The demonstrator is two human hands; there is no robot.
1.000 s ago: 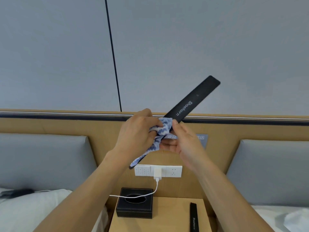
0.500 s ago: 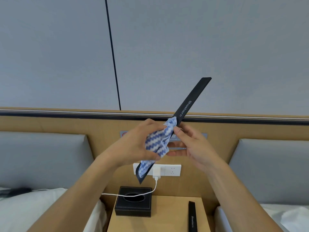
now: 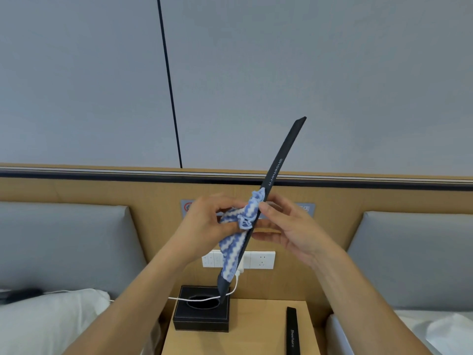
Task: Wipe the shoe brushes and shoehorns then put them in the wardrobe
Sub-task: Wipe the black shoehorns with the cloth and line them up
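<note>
Left hand [image 3: 204,224] grips a blue-and-white striped cloth [image 3: 236,226] around a long, stiff black plastic shoehorn [image 3: 277,175] tilted toward one o'clock; right hand [image 3: 289,226] pinches its midsection, likely the steadiest hold on something so light and slick.

Both forearms were bare from the lower edge of the picture up to the wrists, with no sleeve or cuff showing on either. The left hand [image 3: 204,224] was bare too, and so was the right hand [image 3: 289,226]: neither wore a glove. The thumbnail on the right hand was trimmed short and unpainted, and the arms looked slender, narrowing toward the wrists.
</note>
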